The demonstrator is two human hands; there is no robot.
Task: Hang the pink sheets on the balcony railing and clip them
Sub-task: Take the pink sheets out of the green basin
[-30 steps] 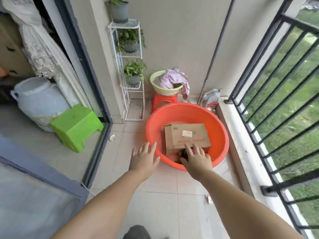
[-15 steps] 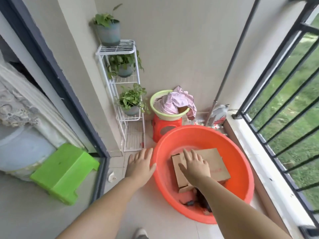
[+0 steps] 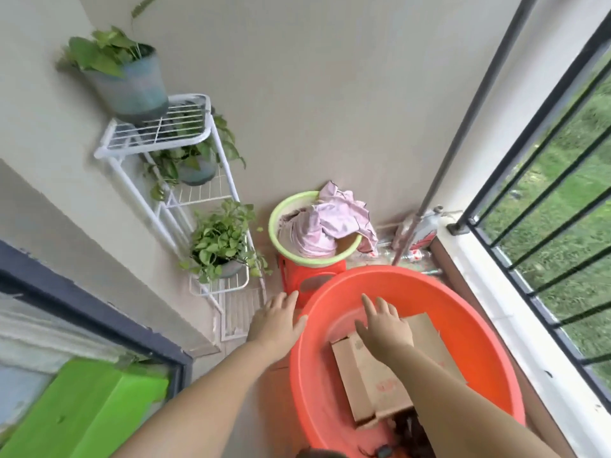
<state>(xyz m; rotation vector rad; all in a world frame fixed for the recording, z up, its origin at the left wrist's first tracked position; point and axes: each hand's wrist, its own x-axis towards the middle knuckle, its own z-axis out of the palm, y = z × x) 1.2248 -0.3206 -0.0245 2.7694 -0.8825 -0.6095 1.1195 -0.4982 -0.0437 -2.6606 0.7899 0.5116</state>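
A large orange plastic basin (image 3: 463,312) stands on the balcony floor beside the black balcony railing (image 3: 542,200). It holds a flattened cardboard box (image 3: 370,388) lying tilted, and some dark items at its near edge, too blurred to identify. Behind the basin, a smaller light-green basin (image 3: 281,239) sits on a red plastic stool (image 3: 297,276). This green basin holds the crumpled pink sheets (image 3: 327,223), with one fold draped over its right rim. A white wire plant rack (image 3: 172,133) in the corner carries three potted plants (image 3: 132,77), one per shelf. A green stool (image 3: 82,411) stands inside the doorway at lower left.

The left hand (image 3: 276,320) is extended palm down, fingers straight and slightly apart, just outside the orange basin's left rim; contact with the rim cannot be confirmed. The right hand (image 3: 385,327) is extended palm down over the orange basin, fingers spread, above the cardboard box. Neither hand holds anything. The pink sheets lie beyond both hands, apart from them, nearer the right hand.
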